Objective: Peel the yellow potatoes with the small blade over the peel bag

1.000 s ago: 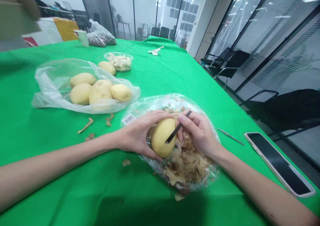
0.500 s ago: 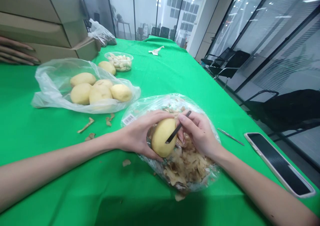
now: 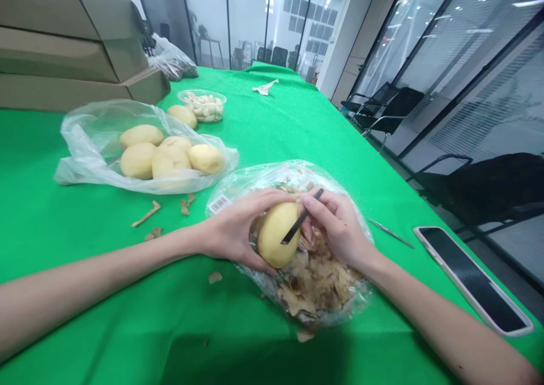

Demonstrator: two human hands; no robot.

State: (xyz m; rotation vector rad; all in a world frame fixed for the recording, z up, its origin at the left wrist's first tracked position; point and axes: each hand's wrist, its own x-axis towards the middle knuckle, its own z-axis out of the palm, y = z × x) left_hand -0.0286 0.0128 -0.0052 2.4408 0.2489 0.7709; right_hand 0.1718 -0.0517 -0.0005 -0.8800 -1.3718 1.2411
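My left hand (image 3: 238, 232) wraps around a peeled yellow potato (image 3: 276, 235), holding it above a clear plastic bag (image 3: 250, 183) heaped with brown peelings (image 3: 317, 286). My right hand (image 3: 335, 229) pinches a slim black blade (image 3: 301, 224), whose tip rests on the potato's surface. Farther left, four more peeled potatoes (image 3: 170, 158) lie in a second plastic bag (image 3: 85, 147). Another potato (image 3: 182, 116) sits beside a clear bowl (image 3: 203, 105) of pale cloves, possibly garlic.
Stacked cardboard boxes (image 3: 63, 50) stand at the far left of the green tablecloth (image 3: 272, 141). To my right lie a phone (image 3: 471, 277) and a thin metal tool (image 3: 391, 233). Scraps of peel (image 3: 147, 214) dot the cloth. Black chairs (image 3: 467, 183) stand beyond the right table edge.
A co-worker's hand has set the cardboard boxes down at the far left and is gone from view. The boxes now hide the cup. My hands and the potato have barely moved.
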